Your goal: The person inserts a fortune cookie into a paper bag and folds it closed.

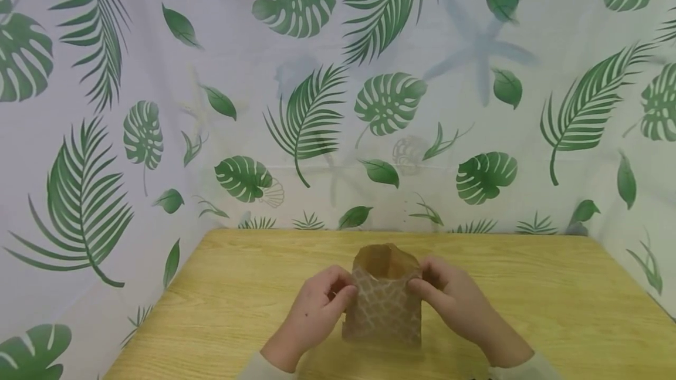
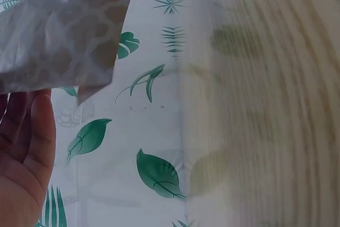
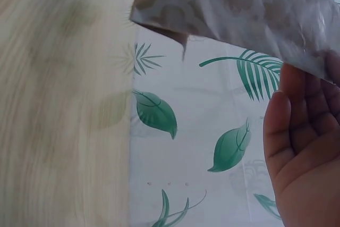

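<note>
A brown paper bag (image 1: 384, 315) with a pale lattice pattern is held upright over the table, its mouth open toward the top. My left hand (image 1: 323, 305) pinches its left edge near the rim between thumb and fingers. On the opposite edge, my right hand (image 1: 451, 298) pinches the bag the same way. The left wrist view shows the patterned side of the bag (image 2: 69, 30) above the left hand (image 2: 26, 152). In the right wrist view, the bag (image 3: 234, 14) slants across the top, with the right hand (image 3: 308, 136) at its edge. The bag's inside bottom is hidden.
A light wood-grain table (image 1: 232, 292) spreads under both hands. Behind it and along the sides hangs a white sheet (image 1: 327, 204) printed with green leaves, meeting the table's back edge.
</note>
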Demonstrator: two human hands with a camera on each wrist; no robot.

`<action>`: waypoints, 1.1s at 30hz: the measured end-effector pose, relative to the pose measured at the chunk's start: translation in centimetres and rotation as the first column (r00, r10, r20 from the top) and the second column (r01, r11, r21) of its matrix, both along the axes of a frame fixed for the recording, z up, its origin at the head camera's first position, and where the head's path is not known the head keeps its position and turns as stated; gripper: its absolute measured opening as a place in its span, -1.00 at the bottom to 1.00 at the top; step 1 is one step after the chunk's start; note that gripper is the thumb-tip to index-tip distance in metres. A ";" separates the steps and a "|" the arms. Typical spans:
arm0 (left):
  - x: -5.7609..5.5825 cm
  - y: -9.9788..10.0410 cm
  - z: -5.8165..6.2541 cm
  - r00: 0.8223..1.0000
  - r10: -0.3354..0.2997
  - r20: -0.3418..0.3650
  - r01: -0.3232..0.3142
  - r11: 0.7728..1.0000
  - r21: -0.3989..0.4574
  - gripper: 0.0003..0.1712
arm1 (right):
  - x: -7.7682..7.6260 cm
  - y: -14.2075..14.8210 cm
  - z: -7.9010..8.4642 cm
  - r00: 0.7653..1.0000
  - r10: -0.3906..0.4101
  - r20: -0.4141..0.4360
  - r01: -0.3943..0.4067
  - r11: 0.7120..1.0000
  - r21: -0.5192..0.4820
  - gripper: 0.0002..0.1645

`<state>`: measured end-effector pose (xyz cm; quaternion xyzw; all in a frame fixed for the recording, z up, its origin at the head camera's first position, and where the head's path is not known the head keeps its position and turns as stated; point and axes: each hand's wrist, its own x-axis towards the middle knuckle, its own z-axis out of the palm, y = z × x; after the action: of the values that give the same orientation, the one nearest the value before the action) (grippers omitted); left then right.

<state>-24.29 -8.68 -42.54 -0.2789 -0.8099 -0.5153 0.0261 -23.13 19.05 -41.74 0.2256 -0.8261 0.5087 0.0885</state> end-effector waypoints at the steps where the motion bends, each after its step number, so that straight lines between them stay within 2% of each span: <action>1: 0.0 0.1 0.0 1.000 -0.005 0.026 0.005 1.000 0.005 -0.83 | 0.1 -0.1 0.0 1.000 0.007 0.012 -0.007 1.000 -0.012 -0.87; 4: 0.1 0.3 0.0 0.995 -0.029 0.093 0.025 0.999 0.042 -0.75 | 0.2 -0.2 0.0 0.999 0.023 0.048 -0.021 0.999 -0.037 -0.85; 6: 0.1 0.5 0.0 0.994 -0.033 0.104 0.027 0.998 0.057 -0.71 | 0.2 -0.3 0.0 0.997 0.041 0.064 -0.038 0.998 -0.055 -0.85; 12: 0.2 0.5 0.0 0.996 -0.007 0.090 0.002 0.998 0.056 -0.71 | 0.3 -0.8 0.2 0.994 0.069 0.087 -0.063 0.995 -0.079 -0.83; 19: 0.5 0.7 -0.4 0.991 -0.016 0.132 0.005 0.996 0.089 -0.75 | 0.3 -0.7 -0.2 0.990 0.080 0.112 -0.072 0.995 -0.074 -0.74; 25: 0.6 0.8 -0.1 0.994 -0.011 0.109 0.001 0.996 0.093 -0.80 | 0.4 -0.7 0.0 0.987 0.074 0.140 -0.065 0.996 -0.067 -0.65; 33: 0.5 0.5 0.2 0.993 0.000 0.119 -0.013 0.994 0.106 -0.77 | 0.3 -0.7 0.2 0.994 0.038 0.106 -0.034 0.999 -0.038 -0.76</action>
<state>-23.75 -8.18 -42.33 -0.2433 -0.7822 -0.5735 -0.0058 -22.85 18.32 -41.58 0.2113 -0.8161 0.5365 0.0391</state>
